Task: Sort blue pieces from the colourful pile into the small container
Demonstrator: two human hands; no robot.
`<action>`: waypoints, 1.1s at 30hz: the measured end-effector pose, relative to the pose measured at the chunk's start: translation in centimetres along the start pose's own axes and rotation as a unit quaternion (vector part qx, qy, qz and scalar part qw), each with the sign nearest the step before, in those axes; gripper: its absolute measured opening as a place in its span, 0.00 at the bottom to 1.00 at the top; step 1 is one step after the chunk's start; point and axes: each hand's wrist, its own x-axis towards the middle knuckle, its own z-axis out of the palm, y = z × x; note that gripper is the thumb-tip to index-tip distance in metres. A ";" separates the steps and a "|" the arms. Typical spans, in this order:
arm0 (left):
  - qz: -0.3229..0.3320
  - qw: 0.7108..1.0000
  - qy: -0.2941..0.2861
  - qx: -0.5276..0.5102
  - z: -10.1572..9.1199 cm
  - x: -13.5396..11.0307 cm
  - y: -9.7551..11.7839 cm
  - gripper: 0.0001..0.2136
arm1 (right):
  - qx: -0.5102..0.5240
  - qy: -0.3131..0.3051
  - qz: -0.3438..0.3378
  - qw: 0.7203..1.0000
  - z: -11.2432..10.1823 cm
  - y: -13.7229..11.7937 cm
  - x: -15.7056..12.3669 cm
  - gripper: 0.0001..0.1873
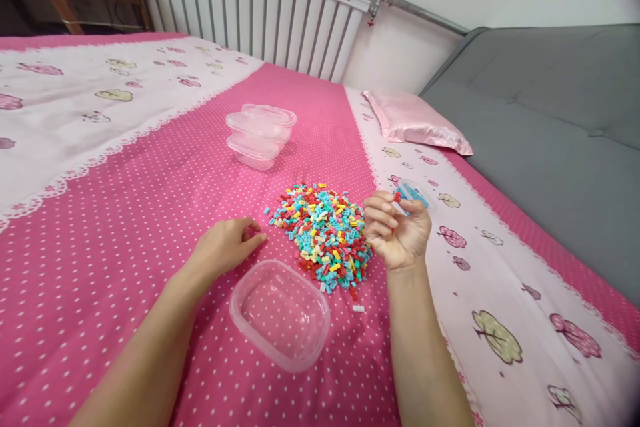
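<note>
A heap of small building bricks [325, 227] in several colours lies on the pink dotted bedspread. My right hand [397, 230] is raised at the heap's right side, palm turned up, with a small red brick [397, 197] pinched between thumb and fingertip. Behind it, partly hidden, is a clear container [424, 191] with blue bricks inside. My left hand [227, 243] rests on the bedspread left of the heap, thumb and fingers apart, holding nothing. A clear plastic box [281, 363] with nothing in it sits in front of the heap, close to my left hand.
Several clear plastic containers [257, 147] stand together beyond the heap. A pink pillow [417, 121] lies by the grey padded headboard [545, 100]. A white radiator [270, 7] runs along the wall. One white brick [359, 308] lies loose near the heap.
</note>
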 end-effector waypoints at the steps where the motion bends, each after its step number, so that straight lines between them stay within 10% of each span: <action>1: 0.002 1.000 -0.001 -0.001 0.0 0.0 0.0 0.21 | 0.003 0.000 -0.006 1.000 0.0 -0.1 0.0 0.06; 10: 0.006 0.999 0.016 0.029 -0.1 0.2 0.3 0.20 | -0.246 0.154 -0.052 0.956 0.0 -0.6 0.4 0.07; 19: -0.025 0.984 0.176 -0.032 2.1 -0.6 -0.2 0.18 | -0.617 0.316 -0.197 0.693 -5.0 2.3 -4.2 0.20; 26: -0.029 0.945 0.323 -0.039 3.0 -9.4 -1.9 0.18 | -0.708 0.292 -0.192 0.614 -7.1 4.5 -6.2 0.26; 33: 0.032 0.959 0.266 0.094 4.7 -18.9 -3.4 0.20 | -0.714 0.315 -0.210 0.589 -7.0 5.1 -5.5 0.19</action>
